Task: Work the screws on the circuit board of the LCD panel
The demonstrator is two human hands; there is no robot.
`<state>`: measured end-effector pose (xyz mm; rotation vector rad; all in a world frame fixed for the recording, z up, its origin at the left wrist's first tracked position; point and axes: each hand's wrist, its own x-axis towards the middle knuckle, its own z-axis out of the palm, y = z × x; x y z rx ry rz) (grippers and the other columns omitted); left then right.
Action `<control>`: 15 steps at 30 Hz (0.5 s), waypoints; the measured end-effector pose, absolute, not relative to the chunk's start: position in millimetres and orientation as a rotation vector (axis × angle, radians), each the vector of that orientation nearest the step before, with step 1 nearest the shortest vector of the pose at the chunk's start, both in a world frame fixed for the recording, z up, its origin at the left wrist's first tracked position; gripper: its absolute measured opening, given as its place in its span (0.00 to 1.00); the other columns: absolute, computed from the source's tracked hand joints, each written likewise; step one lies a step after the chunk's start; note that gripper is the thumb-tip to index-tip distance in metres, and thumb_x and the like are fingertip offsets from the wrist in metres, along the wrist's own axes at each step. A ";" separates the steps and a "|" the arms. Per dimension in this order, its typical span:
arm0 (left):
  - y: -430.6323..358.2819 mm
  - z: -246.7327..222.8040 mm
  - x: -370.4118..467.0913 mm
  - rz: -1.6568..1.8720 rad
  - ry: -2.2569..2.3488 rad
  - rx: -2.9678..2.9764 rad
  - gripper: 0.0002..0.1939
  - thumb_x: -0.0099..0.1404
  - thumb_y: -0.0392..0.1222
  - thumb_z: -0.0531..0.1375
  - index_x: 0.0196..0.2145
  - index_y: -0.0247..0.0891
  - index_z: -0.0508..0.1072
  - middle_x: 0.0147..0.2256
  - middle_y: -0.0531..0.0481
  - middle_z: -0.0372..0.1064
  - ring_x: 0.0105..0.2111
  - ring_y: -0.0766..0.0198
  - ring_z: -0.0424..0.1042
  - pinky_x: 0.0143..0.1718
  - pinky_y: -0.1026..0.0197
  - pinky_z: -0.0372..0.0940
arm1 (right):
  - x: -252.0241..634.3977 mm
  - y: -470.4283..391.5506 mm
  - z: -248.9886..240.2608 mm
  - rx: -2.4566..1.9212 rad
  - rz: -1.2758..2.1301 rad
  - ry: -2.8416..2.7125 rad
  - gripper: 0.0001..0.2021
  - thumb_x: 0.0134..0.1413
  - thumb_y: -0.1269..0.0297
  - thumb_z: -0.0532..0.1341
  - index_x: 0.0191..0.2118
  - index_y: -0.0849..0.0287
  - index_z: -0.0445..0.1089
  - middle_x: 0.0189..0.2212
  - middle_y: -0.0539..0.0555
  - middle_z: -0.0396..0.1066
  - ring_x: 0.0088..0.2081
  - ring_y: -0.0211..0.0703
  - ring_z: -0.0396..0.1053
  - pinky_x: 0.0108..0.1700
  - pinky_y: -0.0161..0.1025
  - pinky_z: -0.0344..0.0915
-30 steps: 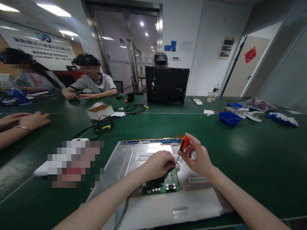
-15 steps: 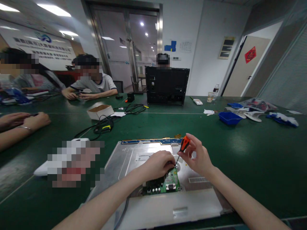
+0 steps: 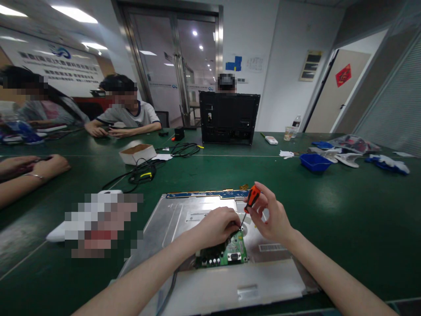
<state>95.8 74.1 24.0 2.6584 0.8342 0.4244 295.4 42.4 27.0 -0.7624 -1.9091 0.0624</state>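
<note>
My right hand point(image 3: 271, 215) grips a small screwdriver point(image 3: 252, 198) by its orange and black handle. The shaft tilts down to the upper corner of a green circuit board point(image 3: 237, 245). Beside its tip, my left hand point(image 3: 219, 224) has its fingers pinched together; what they hold, if anything, is hidden. That hand and its shadow cover part of the board. The board is on a silver metal display panel point(image 3: 210, 285), which lies flat on the table. Along the panel's far edge runs a blue strip board point(image 3: 194, 194).
On the green table point(image 3: 345, 228) are black cables point(image 3: 141, 173), an open white box point(image 3: 137, 154), a blue tray point(image 3: 315, 162) and gloves point(image 3: 388, 163). A black monitor back point(image 3: 229, 118) stands opposite. Another person's hands point(image 3: 49, 166) are at the left, and other people sit beyond.
The fingers of my right hand have shifted slightly around the screwdriver handle. The left hand and the panel have stayed in place.
</note>
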 end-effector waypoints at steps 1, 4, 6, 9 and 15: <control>74.4 23.7 95.8 0.425 0.829 2.657 0.07 0.64 0.29 0.60 0.34 0.37 0.77 0.34 0.49 0.77 0.35 0.60 0.74 0.37 0.62 0.63 | 295.2 42.5 26.7 -0.769 0.054 -1.906 0.33 0.61 0.71 0.56 0.68 0.53 0.43 0.30 0.50 0.74 0.21 0.37 0.69 0.20 0.31 0.66; 75.2 23.1 95.4 0.432 0.813 2.666 0.07 0.64 0.30 0.60 0.34 0.38 0.77 0.33 0.50 0.76 0.35 0.60 0.73 0.37 0.62 0.63 | 295.0 43.3 25.4 -0.795 0.036 -1.893 0.33 0.61 0.70 0.57 0.68 0.54 0.44 0.28 0.48 0.72 0.20 0.36 0.68 0.20 0.31 0.66; 75.3 23.2 95.1 0.436 0.810 2.675 0.07 0.64 0.30 0.60 0.34 0.38 0.77 0.33 0.50 0.76 0.35 0.60 0.73 0.37 0.62 0.63 | 294.8 43.7 24.8 -0.794 0.024 -1.884 0.33 0.61 0.70 0.58 0.68 0.53 0.45 0.28 0.48 0.72 0.20 0.35 0.68 0.19 0.30 0.65; 74.8 24.1 95.0 0.435 0.809 2.666 0.07 0.64 0.30 0.59 0.34 0.38 0.77 0.34 0.49 0.76 0.34 0.61 0.73 0.37 0.62 0.63 | 294.4 44.4 24.7 -0.779 0.015 -1.872 0.32 0.62 0.68 0.59 0.67 0.51 0.46 0.26 0.45 0.70 0.19 0.34 0.67 0.18 0.29 0.63; 74.1 24.4 95.5 0.423 0.825 2.654 0.07 0.64 0.29 0.59 0.34 0.37 0.77 0.33 0.49 0.76 0.35 0.60 0.73 0.37 0.62 0.63 | 294.8 44.8 25.7 -0.777 0.019 -1.882 0.31 0.62 0.67 0.59 0.67 0.51 0.46 0.25 0.44 0.69 0.18 0.34 0.66 0.17 0.28 0.62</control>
